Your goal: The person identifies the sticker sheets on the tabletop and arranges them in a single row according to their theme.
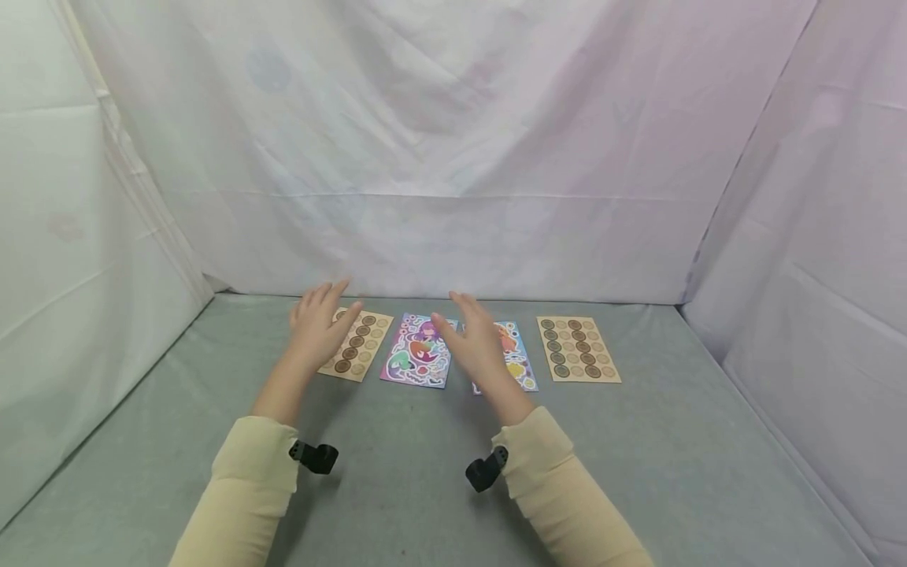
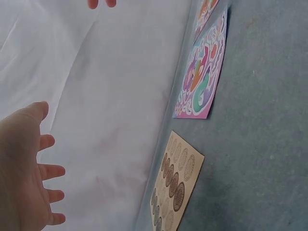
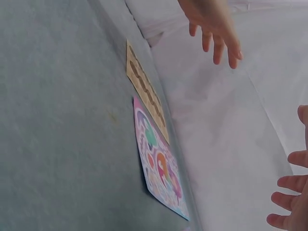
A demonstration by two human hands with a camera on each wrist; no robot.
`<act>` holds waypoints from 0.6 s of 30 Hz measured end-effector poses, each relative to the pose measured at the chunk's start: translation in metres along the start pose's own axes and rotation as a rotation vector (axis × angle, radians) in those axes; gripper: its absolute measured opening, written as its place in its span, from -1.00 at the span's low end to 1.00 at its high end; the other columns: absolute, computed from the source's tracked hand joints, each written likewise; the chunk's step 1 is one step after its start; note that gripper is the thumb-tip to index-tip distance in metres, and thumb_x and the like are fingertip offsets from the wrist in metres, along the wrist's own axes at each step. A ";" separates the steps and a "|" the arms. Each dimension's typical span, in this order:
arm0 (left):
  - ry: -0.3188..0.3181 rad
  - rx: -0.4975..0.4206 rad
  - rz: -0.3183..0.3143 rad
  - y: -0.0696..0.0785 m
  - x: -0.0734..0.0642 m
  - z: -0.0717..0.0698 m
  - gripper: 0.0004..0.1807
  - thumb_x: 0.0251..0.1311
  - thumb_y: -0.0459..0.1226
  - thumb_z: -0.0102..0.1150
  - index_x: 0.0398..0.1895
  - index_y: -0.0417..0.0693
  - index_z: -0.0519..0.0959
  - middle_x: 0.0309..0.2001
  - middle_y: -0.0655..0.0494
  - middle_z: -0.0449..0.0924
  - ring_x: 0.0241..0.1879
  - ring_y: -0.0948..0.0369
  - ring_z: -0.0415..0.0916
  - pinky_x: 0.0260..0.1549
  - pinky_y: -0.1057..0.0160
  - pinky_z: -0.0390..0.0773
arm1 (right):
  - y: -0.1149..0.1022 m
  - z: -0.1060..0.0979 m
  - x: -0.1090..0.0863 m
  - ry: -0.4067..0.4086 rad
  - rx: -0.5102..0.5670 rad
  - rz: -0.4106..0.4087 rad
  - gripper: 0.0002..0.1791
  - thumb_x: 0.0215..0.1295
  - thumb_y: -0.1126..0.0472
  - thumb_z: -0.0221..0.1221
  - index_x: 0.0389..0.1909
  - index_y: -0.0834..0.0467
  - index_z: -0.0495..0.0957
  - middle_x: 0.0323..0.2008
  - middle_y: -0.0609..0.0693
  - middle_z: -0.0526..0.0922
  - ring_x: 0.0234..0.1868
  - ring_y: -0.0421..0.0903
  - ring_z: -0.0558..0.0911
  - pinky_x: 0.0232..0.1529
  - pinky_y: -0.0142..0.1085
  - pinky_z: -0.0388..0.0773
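Note:
My left hand (image 1: 315,329) hovers over the left part of a brown sheet of round seal stickers (image 1: 366,346), fingers spread and holding nothing. My right hand (image 1: 476,340) is held in the air with thumb and fingers apart, hiding part of a blue-edged colourful sticker sheet (image 1: 523,368). Between the hands lies a pink and purple mermaid sticker sheet (image 1: 416,358). Further right is a second brown seal sticker sheet (image 1: 577,350). In the left wrist view, the left palm (image 2: 21,168) stands apart from the sheets. The right wrist view has the right fingers (image 3: 291,185) extended.
A grey cloth-covered table (image 1: 397,488) carries the sheets in a row near its back edge. White curtains (image 1: 425,157) rise behind and at both sides. Small black cameras (image 1: 315,457) are strapped at both wrists, over pale sleeves (image 1: 237,488).

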State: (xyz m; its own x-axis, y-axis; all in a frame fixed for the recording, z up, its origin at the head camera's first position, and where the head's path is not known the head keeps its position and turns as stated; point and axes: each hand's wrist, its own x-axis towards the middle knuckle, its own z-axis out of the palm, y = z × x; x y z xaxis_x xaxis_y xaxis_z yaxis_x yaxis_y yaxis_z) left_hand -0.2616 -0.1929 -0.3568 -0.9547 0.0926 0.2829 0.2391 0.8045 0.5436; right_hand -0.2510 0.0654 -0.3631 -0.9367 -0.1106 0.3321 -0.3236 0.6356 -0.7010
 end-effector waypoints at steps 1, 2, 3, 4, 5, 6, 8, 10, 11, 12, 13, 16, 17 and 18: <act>-0.005 -0.006 -0.002 -0.001 -0.001 0.000 -0.29 0.42 0.11 -0.25 0.50 -0.06 0.04 0.45 -0.28 -0.09 0.41 -0.26 -0.29 0.24 -0.37 -0.35 | 0.000 0.003 -0.001 -0.003 0.006 -0.007 -0.32 0.35 -0.16 0.06 0.39 0.10 0.27 0.39 0.11 0.22 0.40 0.12 0.16 0.32 0.09 0.11; -0.007 -0.012 -0.005 -0.003 -0.002 0.000 -0.29 0.43 0.10 -0.25 0.50 -0.08 0.04 0.45 -0.29 -0.09 0.41 -0.27 -0.29 0.24 -0.38 -0.34 | -0.001 0.005 -0.002 -0.005 0.017 -0.017 -0.33 0.36 -0.14 0.06 0.38 0.12 0.28 0.39 0.11 0.24 0.40 0.11 0.17 0.33 0.07 0.12; -0.005 -0.014 -0.010 -0.005 -0.003 0.001 -0.30 0.43 0.09 -0.25 0.49 -0.08 0.04 0.45 -0.29 -0.08 0.41 -0.27 -0.28 0.24 -0.38 -0.32 | -0.001 0.008 -0.002 -0.006 0.026 -0.028 -0.34 0.36 -0.12 0.06 0.38 0.13 0.28 0.38 0.11 0.25 0.39 0.10 0.18 0.33 0.05 0.12; -0.005 -0.019 -0.014 -0.006 -0.004 0.001 -0.30 0.43 0.08 -0.25 0.49 -0.09 0.04 0.45 -0.29 -0.08 0.40 -0.28 -0.27 0.23 -0.38 -0.30 | -0.002 0.010 -0.003 -0.011 0.038 -0.032 -0.34 0.37 -0.10 0.06 0.38 0.14 0.28 0.37 0.11 0.26 0.39 0.10 0.18 0.33 0.04 0.13; -0.003 -0.026 -0.017 -0.008 -0.005 0.001 -0.31 0.44 0.07 -0.25 0.49 -0.10 0.04 0.44 -0.29 -0.08 0.40 -0.29 -0.26 0.23 -0.39 -0.29 | -0.003 0.013 -0.004 -0.016 0.051 -0.036 -0.35 0.38 -0.09 0.06 0.38 0.15 0.28 0.37 0.11 0.27 0.39 0.09 0.19 0.33 0.03 0.12; 0.002 -0.030 -0.019 -0.009 -0.006 0.002 -0.31 0.44 0.06 -0.25 0.49 -0.12 0.05 0.44 -0.29 -0.07 0.40 -0.29 -0.25 0.23 -0.39 -0.27 | -0.004 0.015 -0.005 -0.019 0.066 -0.035 -0.36 0.38 -0.08 0.06 0.38 0.15 0.28 0.37 0.11 0.27 0.39 0.08 0.19 0.34 0.01 0.12; 0.012 -0.039 -0.028 -0.013 -0.008 0.003 -0.31 0.44 0.06 -0.25 0.48 -0.13 0.06 0.44 -0.28 -0.05 0.40 -0.28 -0.22 0.23 -0.38 -0.25 | -0.005 0.019 -0.008 -0.031 0.100 -0.030 -0.38 0.40 -0.05 0.05 0.38 0.15 0.28 0.37 0.11 0.27 0.39 0.07 0.19 0.34 -0.01 0.11; 0.017 -0.043 -0.035 -0.015 -0.010 0.004 -0.30 0.44 0.08 -0.27 0.48 -0.14 0.06 0.44 -0.27 -0.03 0.40 -0.27 -0.20 0.24 -0.37 -0.23 | -0.007 0.023 -0.010 -0.032 0.129 -0.018 -0.40 0.40 -0.01 0.05 0.37 0.16 0.29 0.36 0.12 0.28 0.39 0.06 0.19 0.35 -0.02 0.11; 0.022 -0.043 -0.034 -0.017 -0.011 0.004 -0.29 0.44 0.09 -0.27 0.48 -0.15 0.06 0.43 -0.27 -0.01 0.40 -0.26 -0.18 0.25 -0.35 -0.22 | -0.008 0.025 -0.011 -0.030 0.142 -0.017 -0.41 0.40 0.01 0.06 0.36 0.17 0.30 0.35 0.12 0.29 0.39 0.06 0.20 0.35 -0.03 0.11; 0.026 -0.042 -0.036 -0.018 -0.012 0.005 -0.29 0.43 0.09 -0.27 0.47 -0.16 0.07 0.42 -0.28 0.01 0.40 -0.25 -0.16 0.26 -0.33 -0.20 | -0.008 0.027 -0.012 -0.025 0.161 -0.021 -0.43 0.39 0.04 0.06 0.35 0.19 0.31 0.34 0.13 0.31 0.38 0.08 0.22 0.34 -0.02 0.12; 0.030 -0.043 -0.038 -0.019 -0.013 0.005 -0.29 0.44 0.09 -0.27 0.47 -0.17 0.07 0.42 -0.28 0.02 0.40 -0.25 -0.15 0.27 -0.32 -0.20 | -0.009 0.029 -0.013 -0.023 0.177 -0.021 -0.43 0.39 0.05 0.07 0.34 0.20 0.32 0.34 0.13 0.31 0.37 0.08 0.22 0.34 -0.03 0.12; 0.046 -0.057 -0.037 -0.024 -0.015 0.006 -0.32 0.45 0.03 -0.23 0.45 -0.23 0.09 0.40 -0.32 0.06 0.39 -0.26 -0.11 0.28 -0.29 -0.16 | -0.011 0.035 -0.015 -0.016 0.225 -0.026 -0.44 0.38 0.08 0.09 0.33 0.22 0.33 0.32 0.14 0.34 0.35 0.09 0.26 0.33 -0.02 0.15; 0.051 -0.066 -0.039 -0.025 -0.015 0.007 -0.33 0.45 0.00 -0.21 0.45 -0.24 0.10 0.40 -0.32 0.06 0.38 -0.26 -0.11 0.28 -0.28 -0.16 | -0.011 0.037 -0.016 -0.017 0.236 -0.030 -0.44 0.37 0.09 0.09 0.33 0.22 0.33 0.31 0.15 0.34 0.34 0.10 0.28 0.32 -0.03 0.18; 0.052 -0.074 -0.045 -0.027 -0.016 0.007 -0.33 0.45 0.00 -0.21 0.45 -0.25 0.10 0.40 -0.32 0.06 0.38 -0.26 -0.11 0.28 -0.28 -0.16 | -0.012 0.039 -0.017 -0.020 0.247 -0.024 -0.44 0.37 0.09 0.08 0.33 0.22 0.33 0.31 0.15 0.35 0.33 0.10 0.30 0.30 -0.03 0.21</act>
State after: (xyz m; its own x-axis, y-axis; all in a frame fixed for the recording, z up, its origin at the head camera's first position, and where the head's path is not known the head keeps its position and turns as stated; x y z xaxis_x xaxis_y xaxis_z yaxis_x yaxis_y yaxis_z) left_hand -0.2540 -0.2123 -0.3817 -0.9546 0.0250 0.2968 0.2106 0.7614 0.6131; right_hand -0.2365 0.0296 -0.3850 -0.9300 -0.1399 0.3399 -0.3664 0.4263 -0.8270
